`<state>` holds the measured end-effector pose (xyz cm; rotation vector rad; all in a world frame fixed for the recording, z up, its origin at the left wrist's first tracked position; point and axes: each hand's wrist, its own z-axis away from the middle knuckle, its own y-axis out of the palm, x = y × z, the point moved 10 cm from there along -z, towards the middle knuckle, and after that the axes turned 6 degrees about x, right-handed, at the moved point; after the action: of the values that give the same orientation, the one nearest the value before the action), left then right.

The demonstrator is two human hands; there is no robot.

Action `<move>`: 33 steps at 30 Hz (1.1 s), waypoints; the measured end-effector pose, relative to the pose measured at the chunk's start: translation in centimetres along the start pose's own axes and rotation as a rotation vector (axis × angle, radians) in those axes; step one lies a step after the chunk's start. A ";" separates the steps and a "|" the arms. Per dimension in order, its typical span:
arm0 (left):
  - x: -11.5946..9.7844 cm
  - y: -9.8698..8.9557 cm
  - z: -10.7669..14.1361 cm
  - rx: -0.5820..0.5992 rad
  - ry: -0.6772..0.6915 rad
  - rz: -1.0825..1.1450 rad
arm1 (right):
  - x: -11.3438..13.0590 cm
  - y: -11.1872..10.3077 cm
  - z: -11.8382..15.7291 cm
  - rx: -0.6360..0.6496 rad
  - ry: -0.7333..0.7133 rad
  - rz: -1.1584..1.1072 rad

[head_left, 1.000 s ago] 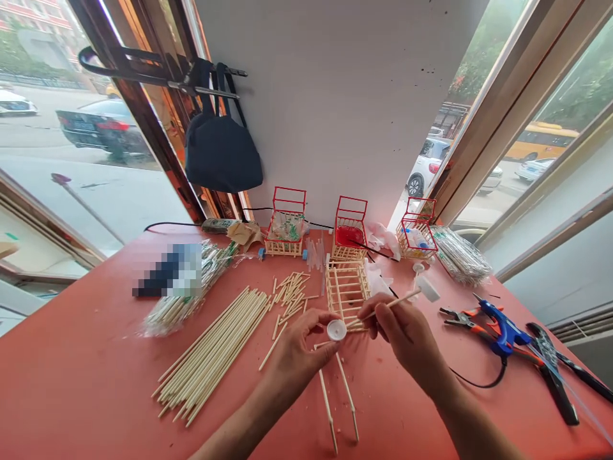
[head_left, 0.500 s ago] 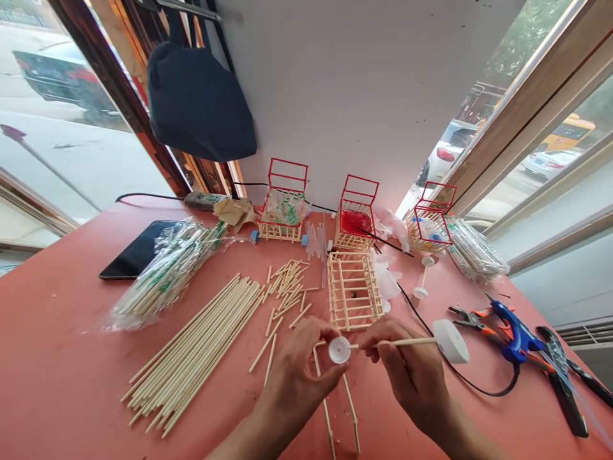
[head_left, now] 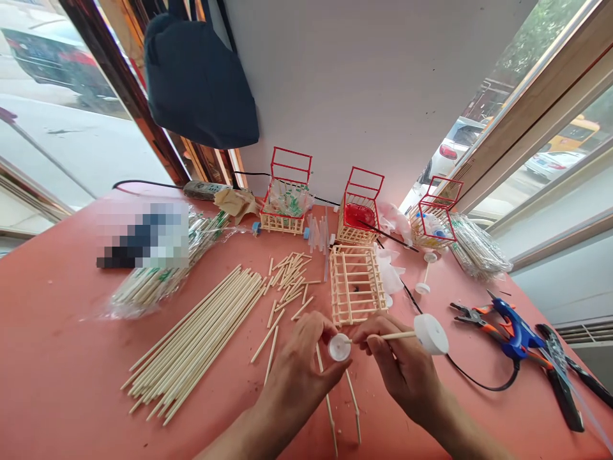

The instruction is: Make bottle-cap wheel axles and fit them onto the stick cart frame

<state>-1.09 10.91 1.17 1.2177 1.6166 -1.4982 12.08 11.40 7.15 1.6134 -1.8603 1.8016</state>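
Observation:
Between the thumb and fingers of my left hand (head_left: 306,358) is a small white bottle cap (head_left: 340,347), its hollow side facing me. My right hand (head_left: 402,367) pinches a thin wooden stick (head_left: 400,335). A second white cap (head_left: 431,333) is fixed on the stick's right end, while the left end reaches the first cap; whether it goes through cannot be told. Below my hands, jointed sticks (head_left: 354,409) lie on the table, partly hidden. Just beyond stands a slatted box of wooden sticks (head_left: 357,284).
Long sticks (head_left: 196,345) and short cut pieces (head_left: 290,278) lie left. Three red-framed stick baskets (head_left: 285,220) stand behind. Another capped stick (head_left: 424,275) lies right, with pliers (head_left: 474,317) and a blue glue gun (head_left: 517,332) whose black cable crosses the table.
My right hand has shifted left along with the stick, bringing its right-hand cap closer. The stick's left tip now sits at the cap in my left hand, which stays nearly in place.

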 end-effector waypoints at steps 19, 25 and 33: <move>0.2 0.4 -0.1 0.004 -0.016 -0.012 | 0.2 0.5 -0.3 0.021 -0.031 0.042; 0.3 0.4 -0.1 0.003 -0.014 -0.003 | 0.6 0.4 -0.4 0.006 -0.058 0.049; 0.4 0.5 -0.1 0.005 -0.020 -0.017 | 0.9 0.5 -0.6 0.014 -0.062 0.033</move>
<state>-0.73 11.04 0.59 1.1912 1.6149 -1.5208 10.99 11.17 7.55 1.6720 -1.9153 1.8014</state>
